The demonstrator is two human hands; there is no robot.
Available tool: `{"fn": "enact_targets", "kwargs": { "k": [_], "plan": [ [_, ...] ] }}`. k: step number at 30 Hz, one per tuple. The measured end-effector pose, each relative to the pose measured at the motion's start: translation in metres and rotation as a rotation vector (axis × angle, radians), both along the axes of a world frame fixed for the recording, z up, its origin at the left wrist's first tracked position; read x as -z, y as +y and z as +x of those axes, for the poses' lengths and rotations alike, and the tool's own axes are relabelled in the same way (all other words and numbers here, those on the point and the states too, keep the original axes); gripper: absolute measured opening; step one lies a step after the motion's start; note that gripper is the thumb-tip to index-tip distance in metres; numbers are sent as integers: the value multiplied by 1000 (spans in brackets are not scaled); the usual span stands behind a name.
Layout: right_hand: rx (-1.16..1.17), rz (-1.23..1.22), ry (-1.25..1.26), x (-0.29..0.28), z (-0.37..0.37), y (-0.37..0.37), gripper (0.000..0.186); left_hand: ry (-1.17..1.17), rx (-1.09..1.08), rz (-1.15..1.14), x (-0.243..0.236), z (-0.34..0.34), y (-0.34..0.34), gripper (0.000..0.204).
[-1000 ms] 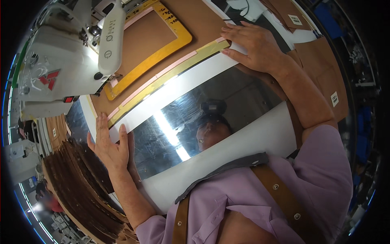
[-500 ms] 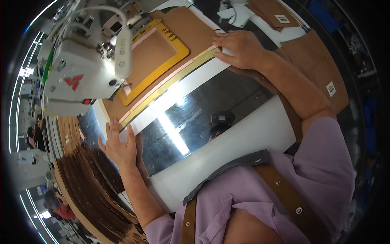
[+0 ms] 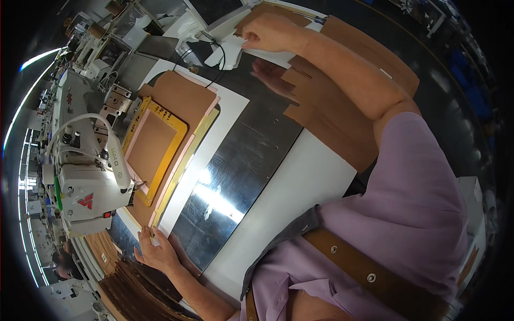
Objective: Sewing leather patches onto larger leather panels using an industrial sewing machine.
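Panel, brown, under yellow frame; long axis running ahead from left hand, fingers loosely spread at panel's near end; right hand farther off, fingers curled, contents cannot be told.

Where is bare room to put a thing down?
The metal strip between white sheet and pale panel looks bare; so does the panel, up to the apron. Crowded: around the sewing machine and yellow frame, and near the right hand.

Silvery flat metal table: glossy, scratched. Yellow rectangular frame: smooth. Brown flat sheet: matt. Lilac cloth shirt: matt.
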State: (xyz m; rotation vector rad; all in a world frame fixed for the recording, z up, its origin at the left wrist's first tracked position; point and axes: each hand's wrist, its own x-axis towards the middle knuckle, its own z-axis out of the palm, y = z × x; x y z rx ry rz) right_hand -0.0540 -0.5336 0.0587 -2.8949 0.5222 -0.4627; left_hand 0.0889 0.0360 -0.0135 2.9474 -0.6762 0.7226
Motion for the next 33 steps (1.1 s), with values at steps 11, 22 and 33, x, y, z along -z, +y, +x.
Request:
{"fn": "enact_targets", "kwargs": {
  "k": [11,22,33],
  "plan": [
    [61,66,-32,61,-33,-82,23,30,3,-56,-4,-2,-3,35],
    [-314,-53,-556,-2,-30,60,16,-105,514,-70,-21,-32,-37,25],
    [-991,159,-293,44,3,241,25,993,391,-884,-15,-51,-121,35]
  ]
}}
